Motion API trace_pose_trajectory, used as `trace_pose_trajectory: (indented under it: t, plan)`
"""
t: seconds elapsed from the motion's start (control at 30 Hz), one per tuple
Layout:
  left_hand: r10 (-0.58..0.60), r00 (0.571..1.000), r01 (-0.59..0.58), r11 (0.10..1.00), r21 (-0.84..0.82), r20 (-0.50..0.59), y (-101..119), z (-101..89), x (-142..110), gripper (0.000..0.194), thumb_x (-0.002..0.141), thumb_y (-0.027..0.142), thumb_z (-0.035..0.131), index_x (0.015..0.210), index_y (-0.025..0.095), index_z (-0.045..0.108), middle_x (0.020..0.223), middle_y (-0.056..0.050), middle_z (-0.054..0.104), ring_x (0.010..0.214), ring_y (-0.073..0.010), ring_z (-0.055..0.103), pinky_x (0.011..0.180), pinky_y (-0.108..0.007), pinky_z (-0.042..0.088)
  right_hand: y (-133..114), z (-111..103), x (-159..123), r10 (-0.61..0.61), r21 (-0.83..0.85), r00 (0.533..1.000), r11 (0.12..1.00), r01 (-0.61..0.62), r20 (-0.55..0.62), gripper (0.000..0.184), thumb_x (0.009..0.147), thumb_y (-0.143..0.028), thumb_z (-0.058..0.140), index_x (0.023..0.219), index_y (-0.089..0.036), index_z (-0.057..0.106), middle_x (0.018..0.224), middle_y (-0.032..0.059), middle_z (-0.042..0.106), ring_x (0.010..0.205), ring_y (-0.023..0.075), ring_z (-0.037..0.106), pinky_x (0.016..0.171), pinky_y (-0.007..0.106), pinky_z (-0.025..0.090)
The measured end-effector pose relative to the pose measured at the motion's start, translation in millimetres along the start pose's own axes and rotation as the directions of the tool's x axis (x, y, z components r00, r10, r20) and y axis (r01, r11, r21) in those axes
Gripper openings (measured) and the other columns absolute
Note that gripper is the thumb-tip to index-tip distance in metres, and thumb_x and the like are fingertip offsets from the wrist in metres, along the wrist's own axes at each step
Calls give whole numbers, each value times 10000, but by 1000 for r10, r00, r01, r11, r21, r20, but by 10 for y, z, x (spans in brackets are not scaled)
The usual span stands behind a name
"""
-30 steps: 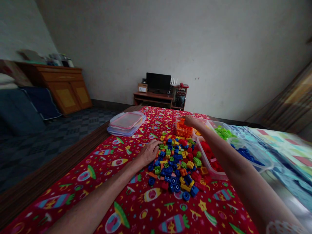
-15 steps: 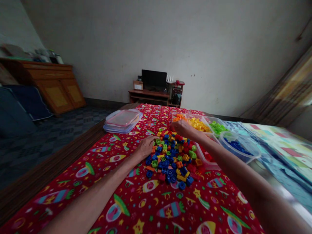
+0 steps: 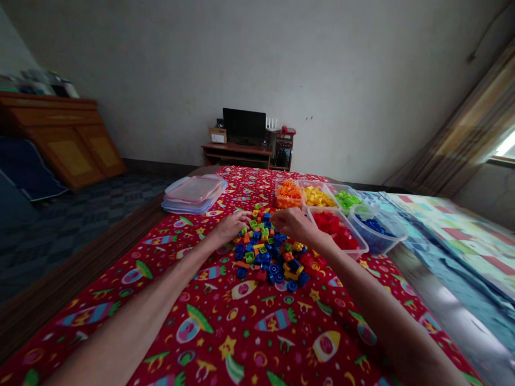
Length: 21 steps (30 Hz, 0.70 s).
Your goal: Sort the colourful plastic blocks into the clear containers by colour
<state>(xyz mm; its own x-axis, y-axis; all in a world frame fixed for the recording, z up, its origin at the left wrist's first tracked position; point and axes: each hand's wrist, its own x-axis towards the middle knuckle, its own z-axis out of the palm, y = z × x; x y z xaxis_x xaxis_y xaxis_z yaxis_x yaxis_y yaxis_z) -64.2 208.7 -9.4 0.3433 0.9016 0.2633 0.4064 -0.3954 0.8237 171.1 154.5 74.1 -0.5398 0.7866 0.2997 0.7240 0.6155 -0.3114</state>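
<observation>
A mixed pile of toy building blocks (image 3: 263,254) in blue, green, yellow, orange and red lies on the red patterned cloth (image 3: 225,327). At the pile's left edge is my left hand (image 3: 232,226), its fingers loosely curved and apart, close to some green blocks. My right hand (image 3: 296,224) reaches over the far right part of the pile with its fingers bent down and apart. No block shows in it, though its fingertips are partly hidden. Right beside that hand stands a clear box of red blocks (image 3: 335,228).
Behind the pile, clear boxes hold orange blocks (image 3: 288,193), yellow blocks (image 3: 317,197) and green blocks (image 3: 346,200). A round-ended tub holds blue blocks (image 3: 375,226). Stacked lids (image 3: 195,194) lie at the left. Farther back is a desk with a monitor (image 3: 244,125).
My right hand has come from above the orange box back toward me and over the pile. The left hand stays by the pile's left edge. My view has turned slightly right.
</observation>
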Motion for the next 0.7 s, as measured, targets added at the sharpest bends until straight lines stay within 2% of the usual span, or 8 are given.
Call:
trace_pose_trajectory:
  t: [0.1,0.2,0.3,0.47,0.6,0.7]
  plan:
    - [36,999,-37,998,50,21,46,-74,4,395,738,339,533,1078,148,596,967,-80,679,753,-180,654,680,-299,519,46,134,-24,49,-78,998,996,-45,38,235,735,-67,481,731,-126,709,601,3,564,562,89,426,543,225,251]
    - [96,994,-103,972,210,43,140,-129,-8,247,739,322,543,903,160,633,882,-63,685,787,-194,645,714,-305,513,89,257,-31,100,-157,993,984,-89,64,241,813,-164,505,902,-151,729,770,53,675,686,137,556,620,228,339]
    - [84,984,-134,931,341,158,241,-155,-29,192,739,312,570,836,164,644,842,-51,690,782,-192,643,732,-294,508,79,332,-50,133,-219,984,970,-104,120,314,850,-258,529,1115,-172,677,1005,97,700,901,191,617,752,250,415]
    - [5,960,-165,817,553,281,317,-105,-76,294,699,239,643,986,187,677,1000,-52,702,917,-212,647,812,-275,495,38,380,-98,167,-260,978,957,-131,122,379,898,-265,466,1245,-172,588,1166,115,656,1075,207,594,890,281,432]
    - [2,952,-213,723,657,306,333,-44,-113,371,725,185,632,1094,201,667,1074,-64,687,976,-223,643,856,-275,487,8,372,-115,197,-289,974,944,-158,110,367,911,-269,426,1232,-194,589,1128,105,662,1048,214,610,860,283,450]
    - [38,956,-235,695,680,291,336,-29,-128,416,745,179,625,1159,217,633,1108,-63,675,1016,-230,631,901,-304,477,-34,364,-110,245,-324,964,925,-200,104,383,910,-286,425,1250,-201,580,1124,117,652,1018,224,620,828,292,462]
